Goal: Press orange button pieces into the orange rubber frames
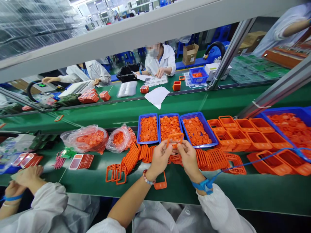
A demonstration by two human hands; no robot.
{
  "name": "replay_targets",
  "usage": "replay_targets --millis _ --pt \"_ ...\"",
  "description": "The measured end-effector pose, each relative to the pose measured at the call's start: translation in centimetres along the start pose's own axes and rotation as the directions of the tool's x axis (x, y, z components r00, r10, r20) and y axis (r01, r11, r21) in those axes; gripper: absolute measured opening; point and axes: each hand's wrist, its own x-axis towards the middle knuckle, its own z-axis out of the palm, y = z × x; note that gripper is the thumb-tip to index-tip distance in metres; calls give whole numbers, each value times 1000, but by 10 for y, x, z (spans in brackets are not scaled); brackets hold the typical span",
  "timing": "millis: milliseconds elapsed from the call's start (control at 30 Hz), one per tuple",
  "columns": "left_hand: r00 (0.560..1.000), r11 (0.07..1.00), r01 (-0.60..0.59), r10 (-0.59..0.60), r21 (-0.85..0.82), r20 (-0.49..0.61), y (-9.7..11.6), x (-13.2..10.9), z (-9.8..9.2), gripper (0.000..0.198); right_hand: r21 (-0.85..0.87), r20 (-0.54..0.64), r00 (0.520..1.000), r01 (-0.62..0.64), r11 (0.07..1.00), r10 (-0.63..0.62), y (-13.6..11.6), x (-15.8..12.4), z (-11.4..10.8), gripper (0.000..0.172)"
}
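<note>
My left hand (160, 157) and my right hand (189, 158) meet above the green bench, both closed on one orange plastic frame (175, 135). Its upper edge shows above my fingers; the lower part is hidden by them. Below my hands, a single orange frame (160, 185) lies flat on the bench. Rows of stacked orange frames (211, 159) lean to the right of my hands, with more leaning stacks (131, 158) to the left. Behind my hands stand three blue trays (159, 128) holding small orange pieces.
Stacked orange frames (257, 139) and a larger blue bin (262, 117) stand at right. A blue wrist cord (257, 159) runs across them. Plastic bags (84, 138) of orange parts lie left, near a co-worker's hands (26, 178). A metal post (264, 97) rises at right.
</note>
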Motion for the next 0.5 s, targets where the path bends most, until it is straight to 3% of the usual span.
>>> replay_targets --millis 67,100,133,167,333,500 --pt "995 962 -69 86 265 -53 4 17 -9 51 60 -91 996 11 998 -5 -3 3 -12 39" --pt "988 894 -94 139 439 -73 7 29 -14 51 85 -120 993 9 996 1 -4 5 -18 39" --pt "981 768 -95 181 634 -72 9 43 -18 49 105 -132 991 -1 994 15 -5 6 -23 39" --pt "983 575 -89 185 813 -23 10 58 -20 46 119 -133 991 -19 993 35 -6 7 -27 40" --pt "989 328 -141 86 934 119 8 125 -9 30 103 -122 986 -100 990 112 -7 4 -34 48" --pt "984 172 -179 13 969 179 2 161 14 33 37 -127 988 -85 996 89 -7 2 -38 47"
